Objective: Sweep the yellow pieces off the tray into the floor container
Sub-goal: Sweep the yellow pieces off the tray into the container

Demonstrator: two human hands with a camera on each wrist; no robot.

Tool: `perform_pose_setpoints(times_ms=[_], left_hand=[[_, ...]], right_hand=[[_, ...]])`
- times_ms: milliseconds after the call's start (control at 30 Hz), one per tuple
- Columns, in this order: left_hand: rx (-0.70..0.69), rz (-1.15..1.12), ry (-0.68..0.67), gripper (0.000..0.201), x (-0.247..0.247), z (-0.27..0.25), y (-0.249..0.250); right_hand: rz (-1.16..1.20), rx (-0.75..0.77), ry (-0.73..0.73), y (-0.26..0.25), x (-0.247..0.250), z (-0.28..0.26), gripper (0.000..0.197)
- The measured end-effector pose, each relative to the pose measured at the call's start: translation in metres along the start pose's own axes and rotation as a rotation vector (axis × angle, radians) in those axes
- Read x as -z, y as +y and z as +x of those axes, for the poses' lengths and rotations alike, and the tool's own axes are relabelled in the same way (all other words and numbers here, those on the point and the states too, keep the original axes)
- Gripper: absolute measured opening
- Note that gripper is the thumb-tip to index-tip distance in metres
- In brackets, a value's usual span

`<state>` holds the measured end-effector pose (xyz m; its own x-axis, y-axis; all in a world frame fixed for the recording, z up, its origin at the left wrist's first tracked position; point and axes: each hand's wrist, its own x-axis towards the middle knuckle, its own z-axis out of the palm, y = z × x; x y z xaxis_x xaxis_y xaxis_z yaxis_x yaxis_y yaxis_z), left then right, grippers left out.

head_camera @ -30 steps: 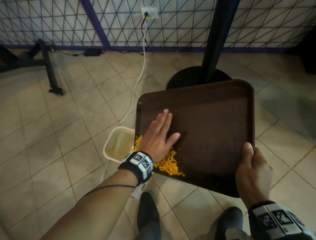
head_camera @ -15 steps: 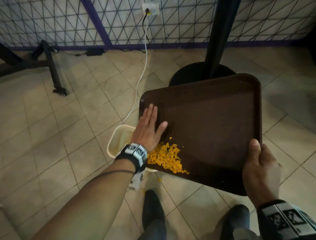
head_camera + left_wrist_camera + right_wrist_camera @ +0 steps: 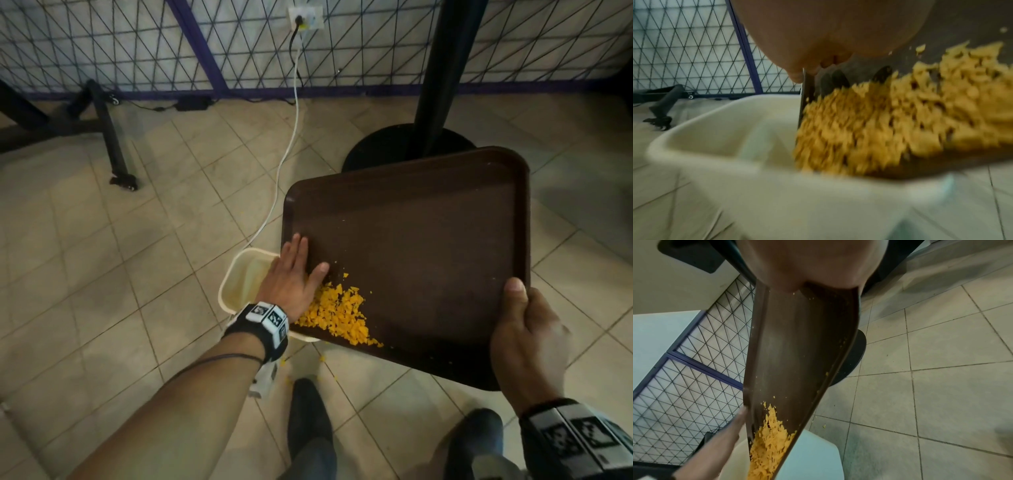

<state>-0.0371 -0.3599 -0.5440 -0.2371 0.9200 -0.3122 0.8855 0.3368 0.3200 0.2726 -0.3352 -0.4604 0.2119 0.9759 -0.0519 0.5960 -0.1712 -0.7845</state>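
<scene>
A dark brown tray [image 3: 428, 240] is held tilted above the floor, its low corner over a cream container [image 3: 239, 281]. My right hand [image 3: 524, 342] grips the tray's near right edge, thumb on top. My left hand [image 3: 294, 274] lies flat on the tray's left side with straight fingers, touching a heap of yellow pieces [image 3: 339, 317] piled at the low corner. In the left wrist view the yellow pieces [image 3: 890, 121] hang at the tray edge above the container [image 3: 725, 129]. The right wrist view looks down the tray [image 3: 797, 345] at the yellow pieces [image 3: 770, 451].
A few yellow crumbs [image 3: 322, 359] lie on the tiled floor by my dark shoes [image 3: 308, 411]. A black table post and round base [image 3: 411, 144] stand behind the tray. A white cable [image 3: 291, 137] runs from the wall socket past the container. A black stand [image 3: 113, 147] is at the left.
My left hand has slid leftwards across the tray to its left rim, and the yellow heap has spread out along the low corner. The right hand keeps its grip.
</scene>
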Motion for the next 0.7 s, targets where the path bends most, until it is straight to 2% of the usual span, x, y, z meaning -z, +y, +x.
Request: perform_pose_setpoints(times_ms=[133, 233, 300, 367, 467, 533, 600, 700], left_hand=[[-0.155, -0.046, 0.104, 0.077, 0.021, 0.027, 0.051], [-0.219, -0.088, 0.057, 0.077, 0.013, 0.029, 0.078], [-0.164, -0.121, 0.016, 0.078, -0.005, 0.016, 0.069], [-0.052, -0.108, -0.034, 0.080, -0.020, 0.000, 0.045], [0.052, -0.040, -0.065, 0.084, -0.022, -0.017, 0.014], [-0.015, -0.020, -0.005, 0.080, -0.014, -0.021, 0.020], [-0.161, 0.004, 0.038, 0.076, -0.008, -0.025, 0.045], [-0.374, 0.096, 0.006, 0.075, -0.016, -0.037, 0.080]], right_hand=[[0.005, 0.000, -0.007, -0.003, 0.000, -0.001, 0.044], [0.004, 0.004, -0.001, -0.004, -0.002, -0.001, 0.045], [0.006, -0.019, -0.004, -0.002, -0.002, 0.001, 0.047], [0.014, -0.042, -0.005, 0.000, 0.000, 0.002, 0.046], [0.016, -0.053, -0.014, 0.001, 0.001, 0.002, 0.045], [0.012, -0.045, -0.013, 0.001, 0.000, 0.002, 0.046], [0.010, -0.044, -0.009, 0.000, -0.002, 0.001, 0.047], [0.009, -0.041, -0.014, -0.003, -0.002, 0.000, 0.047]])
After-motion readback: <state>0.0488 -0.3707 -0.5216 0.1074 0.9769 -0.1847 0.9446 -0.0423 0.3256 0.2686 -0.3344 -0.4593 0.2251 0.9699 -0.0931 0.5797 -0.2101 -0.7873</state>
